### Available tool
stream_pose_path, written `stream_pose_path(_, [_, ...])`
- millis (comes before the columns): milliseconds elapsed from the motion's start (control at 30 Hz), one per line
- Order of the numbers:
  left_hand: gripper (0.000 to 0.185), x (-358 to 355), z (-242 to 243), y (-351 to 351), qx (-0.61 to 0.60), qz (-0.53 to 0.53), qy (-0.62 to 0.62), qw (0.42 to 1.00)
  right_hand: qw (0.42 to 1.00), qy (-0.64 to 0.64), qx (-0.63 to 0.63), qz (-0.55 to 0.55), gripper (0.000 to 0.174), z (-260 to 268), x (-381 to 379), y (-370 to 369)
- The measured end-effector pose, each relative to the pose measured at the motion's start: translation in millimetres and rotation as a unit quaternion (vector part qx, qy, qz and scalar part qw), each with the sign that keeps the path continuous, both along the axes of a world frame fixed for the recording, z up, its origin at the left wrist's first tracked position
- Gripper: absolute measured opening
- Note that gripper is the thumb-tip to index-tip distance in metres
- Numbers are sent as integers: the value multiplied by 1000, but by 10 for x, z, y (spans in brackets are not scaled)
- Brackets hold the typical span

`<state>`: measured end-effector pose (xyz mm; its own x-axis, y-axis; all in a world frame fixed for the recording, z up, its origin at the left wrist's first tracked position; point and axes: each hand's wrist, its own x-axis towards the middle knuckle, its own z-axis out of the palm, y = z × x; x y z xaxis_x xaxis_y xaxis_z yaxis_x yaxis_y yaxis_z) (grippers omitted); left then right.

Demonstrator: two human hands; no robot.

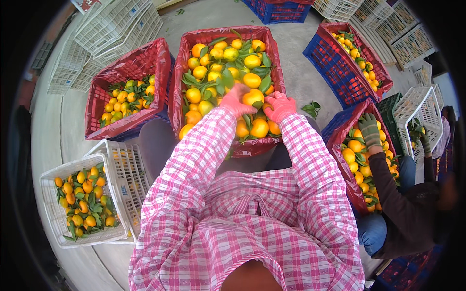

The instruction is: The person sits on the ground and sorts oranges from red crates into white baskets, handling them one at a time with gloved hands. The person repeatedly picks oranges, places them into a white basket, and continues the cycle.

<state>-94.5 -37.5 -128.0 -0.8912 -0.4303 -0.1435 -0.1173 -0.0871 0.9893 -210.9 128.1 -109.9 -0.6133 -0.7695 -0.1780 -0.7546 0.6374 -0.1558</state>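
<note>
A blue plastic crate lined with red plastic film (225, 32) stands before me, full of orange and yellow-green citrus fruits with leaves. Over its near half are both my hands, in pink gloves. My left hand (236, 101) has its thumb and fingers around the left side of an orange citrus fruit (253, 97). To the right of that fruit, my right hand (280, 106) curls its fingers on another citrus fruit (268, 107), partly covered by the glove. A green leaf (257, 105) lies against the underside of the fruit at my left hand.
Another red-lined crate (125, 62) with fruit stands left, below stacked white crates (116, 27). A tilted white crate (49, 196) holds fruit at lower left. At right, a co-worker's gloved hand (369, 131) reaches into a lined crate (338, 167). Loose leaves (311, 109) lie on the floor.
</note>
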Motion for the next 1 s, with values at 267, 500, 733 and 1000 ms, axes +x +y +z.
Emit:
stream_pose_path(267, [82,-10,-353,-24,-151,-12,-177,972,996,-12,-91,18,47,-81,-3,51])
stream_pose_path(500, [75,-177,146,-100,-89,9,-169,982,988,44,-149,19,42,-326,-62,69])
stream_pose_path(733, [67,-94,326,-2,-241,-65,-230,941,988,1,-149,31,39,-232,-43,95])
stream_pose_path(1000, [56,-204,423,241,-451,-187,-311,815,980,10,-182,77,40,-447,-145,167])
